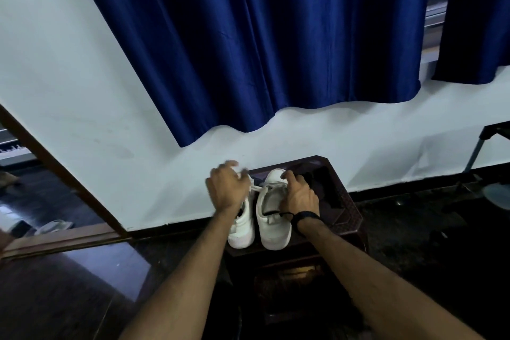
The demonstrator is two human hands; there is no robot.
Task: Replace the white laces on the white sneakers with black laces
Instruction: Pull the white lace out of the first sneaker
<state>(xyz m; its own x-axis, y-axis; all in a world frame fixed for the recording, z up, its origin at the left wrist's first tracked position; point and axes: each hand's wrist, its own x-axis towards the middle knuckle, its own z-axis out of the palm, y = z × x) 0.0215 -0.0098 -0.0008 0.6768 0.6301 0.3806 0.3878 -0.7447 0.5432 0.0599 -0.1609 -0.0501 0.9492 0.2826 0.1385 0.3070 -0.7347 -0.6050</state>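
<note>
Both arms reach over a dark stool (pixel 342 201) bearing two white sneakers (pixel 271 215). The left hand (pixel 225 188) pinches a white lace (pixel 255 188) with curled fingers. The right hand (pixel 299 196) grips the right-side sneaker, fingers curled.

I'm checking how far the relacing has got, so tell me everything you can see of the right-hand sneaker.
The right sneaker is white and smooth, perhaps leather or synthetic. It stands upright on a dark stool, toe away from the camera, close beside the left sneaker. A black lace lies across its opening. The right hand rests on its upper, fingers curled near the toe. No white lace shows on it.
</note>
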